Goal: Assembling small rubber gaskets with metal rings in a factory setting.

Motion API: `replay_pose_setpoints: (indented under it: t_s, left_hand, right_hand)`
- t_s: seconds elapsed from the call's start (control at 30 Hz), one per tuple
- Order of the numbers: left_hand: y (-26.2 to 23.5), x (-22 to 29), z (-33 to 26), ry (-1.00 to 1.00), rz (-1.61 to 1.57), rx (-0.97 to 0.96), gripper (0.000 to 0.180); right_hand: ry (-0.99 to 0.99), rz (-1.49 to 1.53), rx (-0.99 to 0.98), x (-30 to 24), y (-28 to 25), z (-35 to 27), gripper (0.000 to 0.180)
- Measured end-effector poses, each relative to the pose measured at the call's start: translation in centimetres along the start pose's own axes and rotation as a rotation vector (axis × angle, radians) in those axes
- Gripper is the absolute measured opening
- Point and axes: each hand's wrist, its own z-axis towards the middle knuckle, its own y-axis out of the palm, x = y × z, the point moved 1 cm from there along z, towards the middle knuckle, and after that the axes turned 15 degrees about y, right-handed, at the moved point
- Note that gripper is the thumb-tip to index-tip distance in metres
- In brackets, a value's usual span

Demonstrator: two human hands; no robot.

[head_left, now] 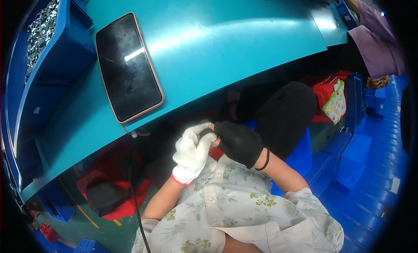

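Note:
Close together in front of my chest are my two hands, over the gap between the table edge and my lap. My left hand (191, 150) wears a white knit glove with a red cuff, its fingers bent and pressed against the fingers of the other hand. My right hand (238, 142) wears a black glove that leaves the fingertips bare; its fingers are curled in toward the white glove. A small dark patch shows between the white fingers. Whether it is part of the black glove or a held thing, I cannot tell.
On the teal table (196, 48) lies a phone (129, 68) with a dark screen. A blue bin (65, 44) of small shiny metal parts stands at the left. Below right are blue crates (352, 159) and a red container (322, 94). Another person's purple sleeve (376, 48) shows far right.

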Motion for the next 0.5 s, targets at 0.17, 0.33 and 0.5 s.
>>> replay_pose_setpoints:
  t_s: [0.17, 0.33, 0.5]
  left_hand:
    - [0.4, -0.2, -0.2, -0.027, -0.068, -0.041, 0.028]
    - [-0.8, -0.7, 0.6, -0.359, -0.470, 0.045, 0.027]
    - [-0.3, -1.1, 0.0, -0.355, -0.786, 0.108, 0.032]
  right_hand:
    - [0.000, -0.100, -0.197, 0.8, -2.1, 1.5, 0.029]
    - [0.035, 0.352, -0.041, 1.1, -1.5, 1.8, 0.044]
    - [0.043, 0.168, -0.162, 0.7, -1.1, 0.8, 0.044]
